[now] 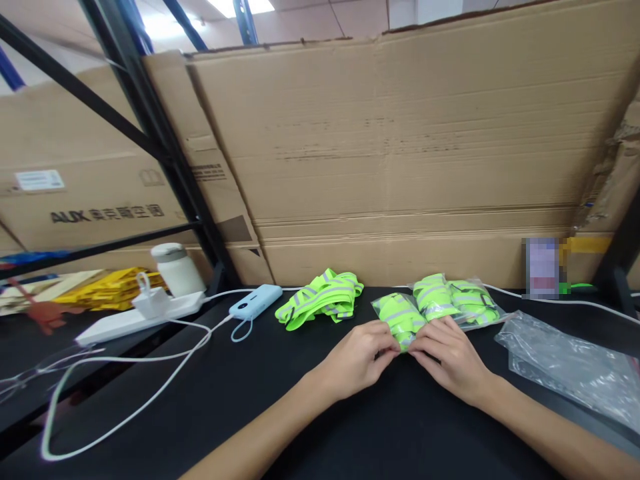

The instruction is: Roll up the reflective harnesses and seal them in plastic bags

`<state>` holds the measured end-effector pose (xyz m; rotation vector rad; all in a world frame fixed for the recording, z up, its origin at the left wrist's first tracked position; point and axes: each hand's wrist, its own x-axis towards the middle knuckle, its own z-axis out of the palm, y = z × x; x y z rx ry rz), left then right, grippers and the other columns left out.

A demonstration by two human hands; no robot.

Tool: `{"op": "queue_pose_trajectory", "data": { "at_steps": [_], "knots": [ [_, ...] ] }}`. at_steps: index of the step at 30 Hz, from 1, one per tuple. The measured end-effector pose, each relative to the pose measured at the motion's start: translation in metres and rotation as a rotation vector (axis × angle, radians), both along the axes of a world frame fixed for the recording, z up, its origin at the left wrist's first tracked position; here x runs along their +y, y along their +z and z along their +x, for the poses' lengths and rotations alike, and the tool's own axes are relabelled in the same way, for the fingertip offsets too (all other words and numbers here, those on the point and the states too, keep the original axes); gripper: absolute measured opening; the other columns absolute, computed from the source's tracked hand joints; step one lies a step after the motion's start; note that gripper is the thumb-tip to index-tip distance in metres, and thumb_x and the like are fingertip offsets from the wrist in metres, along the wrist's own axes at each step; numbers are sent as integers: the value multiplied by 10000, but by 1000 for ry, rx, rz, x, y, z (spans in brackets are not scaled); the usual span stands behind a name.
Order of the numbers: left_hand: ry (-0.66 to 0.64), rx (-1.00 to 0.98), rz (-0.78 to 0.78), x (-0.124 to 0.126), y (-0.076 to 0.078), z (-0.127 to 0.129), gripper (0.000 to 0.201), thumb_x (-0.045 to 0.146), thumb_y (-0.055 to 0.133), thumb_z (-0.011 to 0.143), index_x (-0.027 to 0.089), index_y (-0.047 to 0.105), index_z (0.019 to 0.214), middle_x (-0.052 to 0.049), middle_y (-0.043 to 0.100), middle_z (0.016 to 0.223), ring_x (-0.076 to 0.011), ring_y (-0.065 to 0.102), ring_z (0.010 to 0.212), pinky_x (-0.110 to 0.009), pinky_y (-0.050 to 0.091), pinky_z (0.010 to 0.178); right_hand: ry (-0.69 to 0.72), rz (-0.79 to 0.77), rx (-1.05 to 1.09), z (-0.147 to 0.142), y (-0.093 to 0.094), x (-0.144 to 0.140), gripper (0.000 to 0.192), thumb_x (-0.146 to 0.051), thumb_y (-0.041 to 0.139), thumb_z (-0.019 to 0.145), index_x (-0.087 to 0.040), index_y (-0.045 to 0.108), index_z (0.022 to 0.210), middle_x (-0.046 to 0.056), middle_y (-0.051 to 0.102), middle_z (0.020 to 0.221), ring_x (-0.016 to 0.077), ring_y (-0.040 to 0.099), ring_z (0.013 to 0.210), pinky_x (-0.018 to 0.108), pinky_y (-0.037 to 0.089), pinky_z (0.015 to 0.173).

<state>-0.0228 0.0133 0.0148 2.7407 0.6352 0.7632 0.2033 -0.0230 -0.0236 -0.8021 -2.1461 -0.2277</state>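
My left hand (363, 353) and my right hand (449, 357) pinch the near edge of a clear plastic bag (399, 315) from both sides. Inside that bag is a folded neon-green strap with silver reflective stripes. Just behind my right hand lie further bagged green straps, one in a bag (436, 295) touching the held one and another in a bag (473, 303) to its right. An unbagged bundle of green reflective straps (320, 300) rests left of my hands. Some of my fingertips are hidden against the bag.
Flat clear plastic bags (575, 367) lie at the right. A light-blue power bank (256, 302), white cable (135, 360), power strip (183, 307) and white bottle (176, 270) are at the left. Cardboard (400, 147) stands along the back of the black table (240, 400). A black metal post (170, 160) rises at left.
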Motion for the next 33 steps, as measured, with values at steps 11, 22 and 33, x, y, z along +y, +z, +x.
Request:
{"op": "queue_pose_trajectory", "data": {
  "at_steps": [11, 22, 33],
  "knots": [
    [22, 26, -28, -5, 0, 4, 78, 163, 618, 924, 180, 684, 887, -24, 630, 845, -172, 609, 812, -253, 478, 709, 40, 0, -28, -3, -3, 1, 193, -156, 508, 1041, -170, 681, 957, 31, 698, 833, 167, 606, 758, 328, 369, 736],
    [30, 22, 49, 3, -2, 1, 107, 192, 630, 950, 186, 699, 869, -6, 628, 779, -157, 598, 748, -255, 445, 684, -29, 85, -154, 2, -1, 0, 205, -114, 474, 1031, -161, 673, 1023, 51, 681, 887, 192, 595, 795, 342, 418, 764],
    [13, 82, 98, -1, 0, 3, 114, 131, 596, 887, 194, 595, 792, 20, 613, 752, -147, 568, 725, -268, 426, 725, -54, 60, -226, -2, -2, -1, 262, -83, 406, 1025, -153, 657, 993, 65, 671, 860, 207, 604, 790, 350, 418, 773]
  ]
}}
